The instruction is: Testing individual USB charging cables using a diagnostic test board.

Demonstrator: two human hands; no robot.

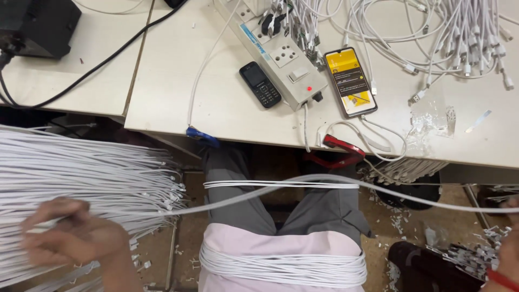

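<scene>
Cables left, lap and counter ahead

On the counter (216, 103) the power strip (281, 54) lies between the keypad phone (260, 84) on its left and the smartphone (350, 81) on its right; loose cables (459, 38) spread further right. A cable bundle (81, 178) lies left, under the left hand (73, 238); coiled cables (281, 267) rest on the lap.

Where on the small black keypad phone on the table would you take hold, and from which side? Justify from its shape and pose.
Take the black keypad phone across its two long edges near the middle, coming from above. It lies flat, face up, so only those narrow sides offer a grip. Its right edge sits close to the grey power strip, so room there is tight.
</scene>
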